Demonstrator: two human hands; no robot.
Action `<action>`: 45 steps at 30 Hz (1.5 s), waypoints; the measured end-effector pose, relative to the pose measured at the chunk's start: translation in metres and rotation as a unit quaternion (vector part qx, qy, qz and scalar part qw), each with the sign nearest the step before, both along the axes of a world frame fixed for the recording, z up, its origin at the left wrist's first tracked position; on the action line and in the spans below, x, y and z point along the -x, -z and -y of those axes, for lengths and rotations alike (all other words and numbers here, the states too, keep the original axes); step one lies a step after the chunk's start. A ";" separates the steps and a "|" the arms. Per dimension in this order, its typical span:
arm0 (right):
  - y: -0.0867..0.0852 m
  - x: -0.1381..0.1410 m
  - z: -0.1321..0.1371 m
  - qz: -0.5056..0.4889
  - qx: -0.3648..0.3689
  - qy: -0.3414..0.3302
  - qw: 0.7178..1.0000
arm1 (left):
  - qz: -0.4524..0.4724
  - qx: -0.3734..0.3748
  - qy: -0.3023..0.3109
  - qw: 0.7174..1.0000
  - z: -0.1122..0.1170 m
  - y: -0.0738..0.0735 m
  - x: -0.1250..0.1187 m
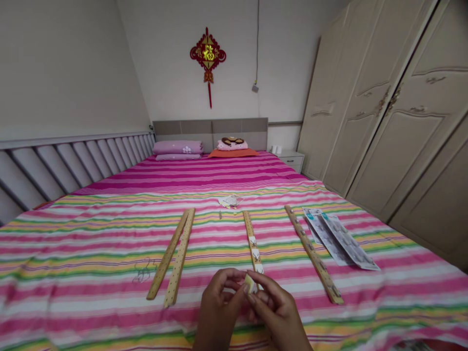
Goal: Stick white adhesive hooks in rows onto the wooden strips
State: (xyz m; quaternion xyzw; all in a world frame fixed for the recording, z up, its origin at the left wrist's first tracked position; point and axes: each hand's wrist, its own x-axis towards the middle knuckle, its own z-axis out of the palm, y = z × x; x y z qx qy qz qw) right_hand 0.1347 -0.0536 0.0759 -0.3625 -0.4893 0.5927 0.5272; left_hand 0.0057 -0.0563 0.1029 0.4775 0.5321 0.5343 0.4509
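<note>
My left hand (224, 295) and my right hand (272, 300) meet at the front middle of the bed. Both pinch a small pale-yellow square piece (249, 283) between thumbs and fingertips. Just beyond them lies a wooden strip (247, 222) with holes, its near end hidden by my hands. Several white square adhesive hooks (256, 255) sit on it in a row. To the right, another wooden strip (310, 250) carries several metal-coloured hooks. Two perforated wooden strips (181, 256) lie at the left, their far ends together.
Clear plastic packs (341, 239) lie on the right. Small white scraps (230, 200) sit beyond the middle strip. Tangled thin thread (145, 270) lies at the left on the striped sheet (91, 263). A slatted rail (73, 168) and tall wardrobe (365, 112) flank the bed.
</note>
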 end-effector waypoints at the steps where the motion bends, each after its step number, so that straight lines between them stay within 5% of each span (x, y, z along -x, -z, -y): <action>1: 0.000 0.000 0.000 -0.002 -0.009 0.007 1.000 | -0.011 -0.006 0.006 1.000 0.001 -0.001 0.000; 8: -0.007 -0.005 0.000 0.094 -0.128 0.086 0.984 | -0.108 -0.084 0.061 0.989 0.006 -0.007 0.003; 13: -0.008 -0.010 -0.002 0.214 -0.275 0.117 0.930 | -0.156 -0.104 0.064 0.980 0.008 -0.010 0.002; 20: -0.006 -0.010 -0.002 0.271 -0.368 0.135 0.879 | -0.135 -0.065 0.066 0.986 0.009 -0.012 -0.001; 45: -0.005 -0.005 -0.001 0.282 -0.412 0.146 0.854 | -0.188 -0.138 0.004 0.973 0.008 -0.005 -0.010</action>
